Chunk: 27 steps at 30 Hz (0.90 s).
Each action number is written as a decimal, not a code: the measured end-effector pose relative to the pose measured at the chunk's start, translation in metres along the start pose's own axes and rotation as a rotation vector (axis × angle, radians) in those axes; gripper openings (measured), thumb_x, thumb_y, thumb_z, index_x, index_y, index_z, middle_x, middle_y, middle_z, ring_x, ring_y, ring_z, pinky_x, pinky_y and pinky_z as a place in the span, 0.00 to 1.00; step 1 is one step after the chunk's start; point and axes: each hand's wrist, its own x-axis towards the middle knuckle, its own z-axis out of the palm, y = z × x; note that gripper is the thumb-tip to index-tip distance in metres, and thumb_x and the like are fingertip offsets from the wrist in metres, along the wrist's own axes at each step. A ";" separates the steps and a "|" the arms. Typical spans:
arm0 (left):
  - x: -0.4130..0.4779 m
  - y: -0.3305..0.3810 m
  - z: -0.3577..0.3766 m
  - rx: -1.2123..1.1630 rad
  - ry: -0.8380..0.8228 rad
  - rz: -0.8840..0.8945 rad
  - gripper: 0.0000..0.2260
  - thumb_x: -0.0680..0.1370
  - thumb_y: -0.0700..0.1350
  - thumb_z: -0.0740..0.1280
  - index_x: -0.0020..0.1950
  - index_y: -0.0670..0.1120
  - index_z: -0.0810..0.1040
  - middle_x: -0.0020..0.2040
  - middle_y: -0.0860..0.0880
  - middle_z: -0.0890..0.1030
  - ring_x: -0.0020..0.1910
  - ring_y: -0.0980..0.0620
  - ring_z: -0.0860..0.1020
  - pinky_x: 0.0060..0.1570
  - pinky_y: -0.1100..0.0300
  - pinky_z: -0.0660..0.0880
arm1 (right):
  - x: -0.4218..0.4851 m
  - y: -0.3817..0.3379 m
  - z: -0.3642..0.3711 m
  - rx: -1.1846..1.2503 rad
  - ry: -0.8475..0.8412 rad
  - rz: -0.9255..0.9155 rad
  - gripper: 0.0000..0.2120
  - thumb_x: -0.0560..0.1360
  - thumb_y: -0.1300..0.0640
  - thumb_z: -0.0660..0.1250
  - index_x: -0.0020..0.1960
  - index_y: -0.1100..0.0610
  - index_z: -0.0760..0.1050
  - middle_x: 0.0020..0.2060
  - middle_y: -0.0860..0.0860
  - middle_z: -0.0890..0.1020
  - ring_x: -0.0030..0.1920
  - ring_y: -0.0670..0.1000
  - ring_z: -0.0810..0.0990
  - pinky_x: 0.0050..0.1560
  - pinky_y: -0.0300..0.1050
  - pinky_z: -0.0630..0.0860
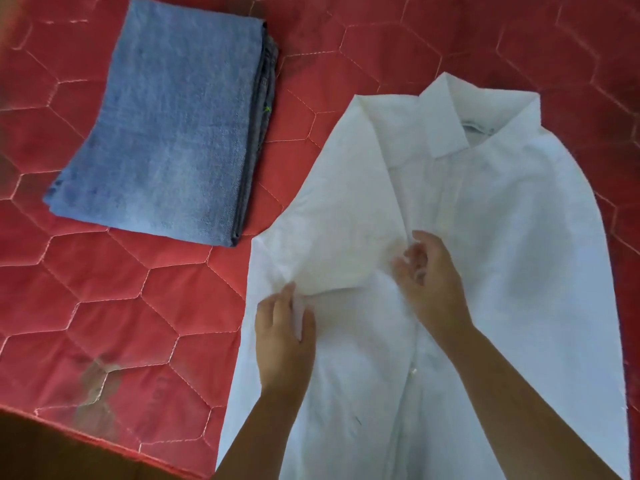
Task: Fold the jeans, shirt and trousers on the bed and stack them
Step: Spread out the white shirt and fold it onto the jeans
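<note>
So, shirt (502,237): we see it white and spread front-up on the right half of the bed, its collar (446,126) at the far end and its hem running out of view toward us.
Sleeve (332,244): one is folded in across the chest, and its end lies near the button strip (415,368).
Left hand (284,337): it rests on the shirt's left edge, with thumb and fingers pinching a small fold of the cloth.
Right hand (433,282): it is over the middle of the shirt at the sleeve's end, fingers curled; we cannot tell whether they grip any cloth.
Jeans (166,133): blue, already folded into a flat rectangle, lying apart from the shirt at the far left.
Bedspread (104,289): red, quilted in hexagons, under both garments.
Stain (97,379): a dull patch near the bed's near-left edge.
</note>
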 end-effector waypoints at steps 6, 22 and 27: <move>-0.029 -0.002 -0.006 0.035 -0.252 0.037 0.28 0.75 0.42 0.67 0.72 0.53 0.62 0.45 0.55 0.69 0.45 0.55 0.73 0.50 0.63 0.71 | -0.076 0.016 0.009 0.038 0.084 0.212 0.23 0.70 0.57 0.72 0.62 0.59 0.69 0.48 0.51 0.74 0.46 0.47 0.74 0.47 0.36 0.68; -0.141 -0.031 -0.013 0.103 -0.346 -0.109 0.24 0.80 0.46 0.60 0.74 0.53 0.56 0.67 0.52 0.68 0.60 0.53 0.70 0.60 0.64 0.64 | -0.203 0.041 0.018 0.223 -0.200 0.403 0.19 0.70 0.58 0.72 0.55 0.55 0.66 0.37 0.43 0.74 0.37 0.40 0.74 0.34 0.28 0.68; -0.179 -0.029 -0.027 -0.267 -0.284 -0.307 0.17 0.78 0.40 0.62 0.64 0.57 0.69 0.61 0.52 0.74 0.57 0.52 0.74 0.55 0.64 0.72 | -0.241 0.051 0.013 0.343 -0.284 0.451 0.09 0.71 0.55 0.71 0.49 0.53 0.73 0.42 0.46 0.78 0.46 0.48 0.78 0.46 0.38 0.74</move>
